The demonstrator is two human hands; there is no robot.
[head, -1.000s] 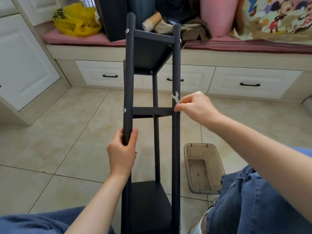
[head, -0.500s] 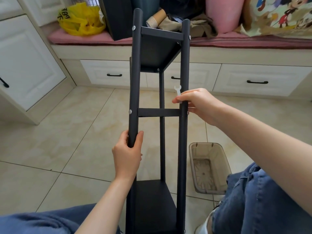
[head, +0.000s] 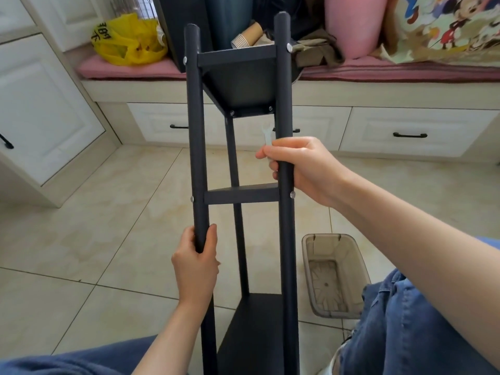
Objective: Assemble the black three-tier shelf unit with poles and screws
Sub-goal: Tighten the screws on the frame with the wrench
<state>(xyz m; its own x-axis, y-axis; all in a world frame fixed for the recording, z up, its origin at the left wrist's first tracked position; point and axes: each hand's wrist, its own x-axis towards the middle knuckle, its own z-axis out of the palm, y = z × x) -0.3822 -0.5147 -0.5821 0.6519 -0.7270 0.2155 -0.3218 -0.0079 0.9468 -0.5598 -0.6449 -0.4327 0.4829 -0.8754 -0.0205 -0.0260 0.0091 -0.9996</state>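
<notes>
The black three-tier shelf unit (head: 240, 194) leans away from me between my knees, its poles joined to three shelves by silver screws (head: 292, 195). My left hand (head: 196, 262) grips the near left pole (head: 198, 147) below the middle shelf. My right hand (head: 300, 165) wraps around the near right pole (head: 284, 104) just above the middle shelf and also holds a small white wrench (head: 266, 135), whose open end sticks up past the fingers. The top shelf (head: 240, 82) shows its underside; the bottom shelf (head: 254, 331) is near my legs.
A clear plastic bin (head: 336, 274) stands on the tiled floor at my right knee. Ahead is a window bench with white drawers (head: 405, 131), a pink cushion, a yellow bag (head: 127, 40), paper cups and clothes. White cabinet doors (head: 40, 112) are at left.
My right hand moved from pinching the wrench at the middle shelf's screw to gripping the right pole, wrench still held. The shelf unit turned, showing the top shelf's underside. My left hand kept its grip.
</notes>
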